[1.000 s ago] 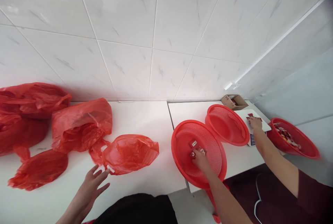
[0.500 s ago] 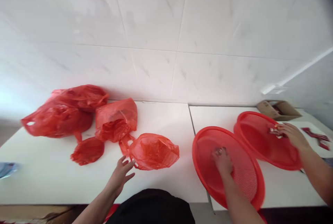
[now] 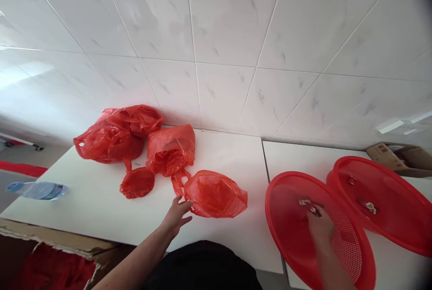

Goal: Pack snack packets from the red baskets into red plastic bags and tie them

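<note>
My left hand (image 3: 177, 216) has its fingers spread at the near left edge of an opened red plastic bag (image 3: 216, 195), whose mouth gapes toward me. Inside the nearer red plastic basket (image 3: 286, 231), my right hand (image 3: 321, 226) is closed at the fingertips on a small dark-red and white wrapped packet (image 3: 315, 210). Another small packet (image 3: 304, 202) lies just beyond these fingers. Left of the opened bag sit a crumpled red bag (image 3: 172, 146) and a small red bag (image 3: 137, 183).
Bulky red bags (image 3: 118, 135) lie against the tiled wall. A second red basket (image 3: 398, 209) holds a few small packets, with a cardboard box (image 3: 400, 157) behind it. A plastic bottle (image 3: 40, 190) lies at the table's left end, above a carton (image 3: 57, 240) of red material.
The view has swung left, bringing the bottle and carton fully into sight. Another person's hand has left the far basket. My left hand stays spread by the bag; my right stays in the nearer basket.
</note>
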